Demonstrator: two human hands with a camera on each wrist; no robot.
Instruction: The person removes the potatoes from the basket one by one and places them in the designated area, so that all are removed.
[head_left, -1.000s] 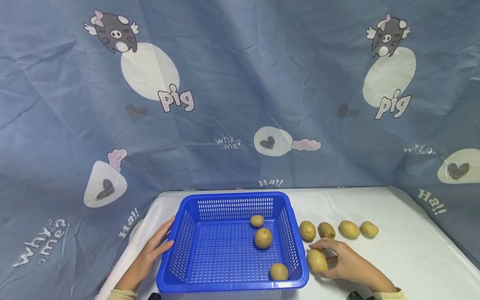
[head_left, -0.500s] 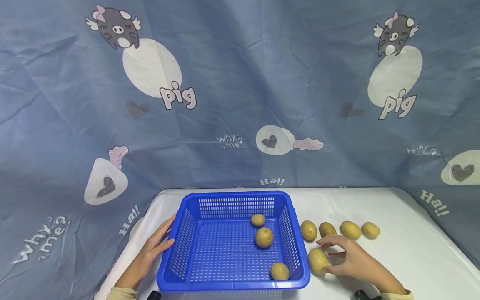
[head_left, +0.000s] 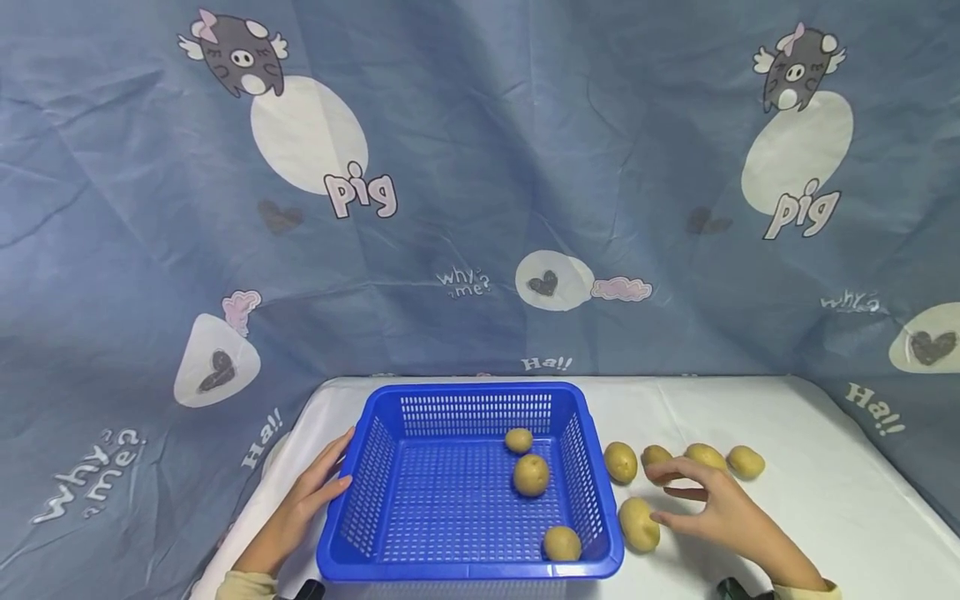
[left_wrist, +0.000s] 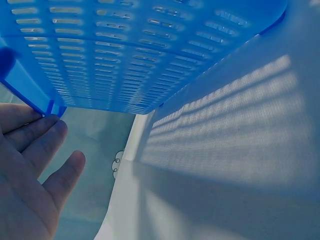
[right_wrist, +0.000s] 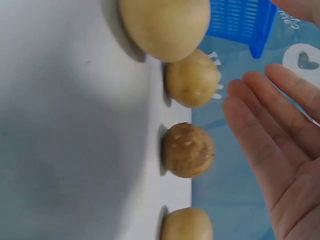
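Ideally, right hand point(head_left: 716, 508), loose and empty, should lift clear without rolling the near potato point(head_left: 639, 527); left hand point(head_left: 298, 507), unclenched, touches basket point(head_left: 465, 571).

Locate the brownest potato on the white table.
In the head view, the brownest potato sits on the white table, right of the blue basket, second from left in the far row of four, partly hidden behind the right hand.

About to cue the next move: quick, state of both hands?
Left hand: open, fingers against the basket.
Right hand: open, holding nothing, beside the nearest potato.
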